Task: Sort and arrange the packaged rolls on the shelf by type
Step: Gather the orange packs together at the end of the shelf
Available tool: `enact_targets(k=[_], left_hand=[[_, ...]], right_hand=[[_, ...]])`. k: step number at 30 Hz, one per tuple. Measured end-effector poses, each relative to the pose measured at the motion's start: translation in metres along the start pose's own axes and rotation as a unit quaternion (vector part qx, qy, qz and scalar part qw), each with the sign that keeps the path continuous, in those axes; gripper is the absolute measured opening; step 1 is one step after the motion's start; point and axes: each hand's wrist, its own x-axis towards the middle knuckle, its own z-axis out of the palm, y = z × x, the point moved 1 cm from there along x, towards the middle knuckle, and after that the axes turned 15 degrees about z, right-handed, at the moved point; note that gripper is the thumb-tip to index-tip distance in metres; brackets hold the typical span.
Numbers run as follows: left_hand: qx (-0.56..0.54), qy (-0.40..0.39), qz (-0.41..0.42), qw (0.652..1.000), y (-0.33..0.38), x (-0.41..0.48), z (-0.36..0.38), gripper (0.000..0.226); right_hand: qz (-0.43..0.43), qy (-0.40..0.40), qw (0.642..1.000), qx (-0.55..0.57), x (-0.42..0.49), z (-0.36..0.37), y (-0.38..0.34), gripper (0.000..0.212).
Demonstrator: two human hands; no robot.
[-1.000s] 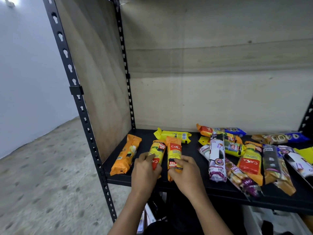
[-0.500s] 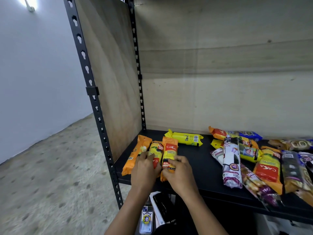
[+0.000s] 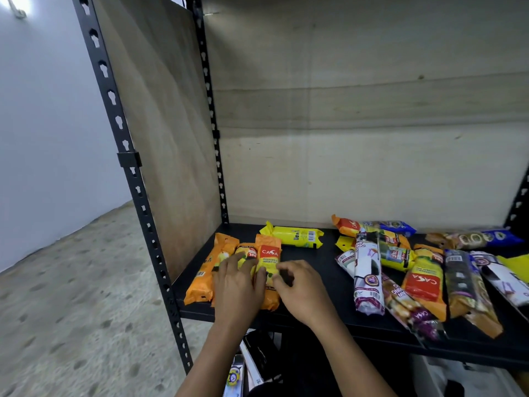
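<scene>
Nudged tighter since a second ago, three orange packs [image 3: 267, 265] are pressed together at the shelf [image 3: 323, 285] left end by flat left hand [image 3: 239, 287] and loosely curled right hand [image 3: 303, 290], while the jumbled pile [image 3: 415, 270] remains unsorted.

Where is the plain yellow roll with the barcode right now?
In the head view, the yellow roll lies crosswise near the shelf's back left, just behind the orange packs under the hands.
</scene>
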Motion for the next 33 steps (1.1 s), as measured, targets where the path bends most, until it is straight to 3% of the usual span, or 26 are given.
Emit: enact_targets(k=[4, 7, 11, 19, 25, 28, 33], left_hand=[[-0.09, 0.011, 0.058, 0.994, 0.03, 0.023, 0.001, 0.031], [-0.166, -0.027, 0.088, 0.982, 0.054, 0.037, 0.01, 0.039], [-0.237, -0.077, 0.138, 0.958, 0.082, 0.054, 0.032, 0.034], [-0.26, -0.1, 0.165, 0.946, 0.116, 0.095, 0.065, 0.031], [-0.233, -0.143, 0.183, 0.944, 0.119, 0.127, 0.097, 0.033], [-0.207, -0.171, 0.176, 0.947, 0.121, 0.143, 0.113, 0.04], [-0.189, -0.234, 0.194, 0.934, 0.124, 0.163, 0.138, 0.058]], right_hand=[[-0.01, 0.072, 0.996, 0.045, -0.003, -0.033, 0.005, 0.03], [-0.02, 0.109, 0.992, 0.061, -0.006, -0.059, 0.007, 0.023], [-0.021, 0.153, 0.986, 0.061, -0.009, -0.098, 0.018, 0.017], [0.04, 0.203, 0.978, 0.017, -0.005, -0.159, 0.059, 0.024], [0.17, 0.223, 0.95, -0.138, -0.004, -0.18, 0.089, 0.046], [0.215, 0.22, 0.926, -0.219, -0.005, -0.181, 0.09, 0.055], [0.26, 0.187, 0.913, -0.252, 0.002, -0.173, 0.098, 0.052]])
